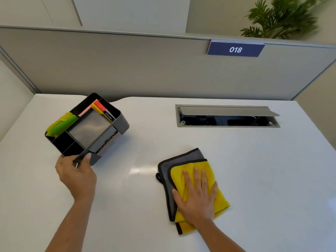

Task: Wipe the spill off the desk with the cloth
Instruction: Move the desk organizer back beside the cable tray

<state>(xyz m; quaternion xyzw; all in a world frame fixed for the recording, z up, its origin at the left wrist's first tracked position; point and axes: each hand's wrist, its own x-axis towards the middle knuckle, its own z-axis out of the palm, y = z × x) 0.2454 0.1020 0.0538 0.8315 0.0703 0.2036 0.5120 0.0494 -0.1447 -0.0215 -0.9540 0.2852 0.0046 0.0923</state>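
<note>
**Cloth under right hand; spill not discernible**

Nearest me, the right hand (197, 199) lies flat, fingers spread, pressing the folded yellow-and-grey cloth (192, 186) onto the white surface (254, 179); it clasps nothing. The left hand (77, 172) pinches the near corner of the black organizer (87, 126), which looks tilted. I cannot make out any spill. Beyond, the cable hatch (227, 115) interior is dark.

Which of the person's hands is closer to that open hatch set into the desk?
Right. The right hand lies flat on the cloth, in front of the hatch. The left hand grips the organizer, far off to the hatch's left.
</note>
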